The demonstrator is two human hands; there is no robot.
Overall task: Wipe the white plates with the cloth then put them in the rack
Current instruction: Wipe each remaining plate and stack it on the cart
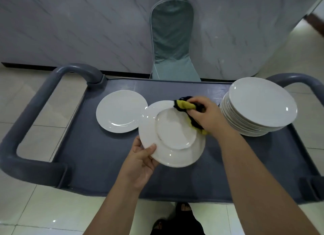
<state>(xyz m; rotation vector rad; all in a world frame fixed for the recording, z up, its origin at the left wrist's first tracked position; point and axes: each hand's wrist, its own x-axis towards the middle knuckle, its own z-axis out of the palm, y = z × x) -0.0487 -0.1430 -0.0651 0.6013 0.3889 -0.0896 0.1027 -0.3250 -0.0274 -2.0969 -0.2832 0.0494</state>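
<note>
Held plate: white plate (175,134), kept tilted above the middle of the surface, underside and foot ring turned up; its far rim is overlapped by the cloth.
Left hand: left hand (142,163), set at the near-left rim of the held plate; the rim is pinched between the thumb, laid on top, and the fingers (137,142), curled beneath and largely hidden.
Right hand: right hand (205,113), placed at the far-right rim of the held plate; its fingers are curled and pressed together round the cloth.
Cloth: yellow cloth with black edging (184,105), bunched in the right hand and pressed against the plate's upturned rim.
Single plate: white plate (121,111), laid flat and face up on the surface, left of the held plate, its near-right edge overlapped by the held plate in the view.
Stack of plates: tall stack of white plates (259,106), set face up at the right end of the surface, just beside the right hand.
Surface: dark grey cart top (98,161), with a looped grey handle (26,126) at the left end and another (298,78) at the right.
Chair: covered in grey-green fabric (172,42), stood behind the cart against a marbled wall (70,28).
Floor: pale glossy tiles (52,208).
</note>
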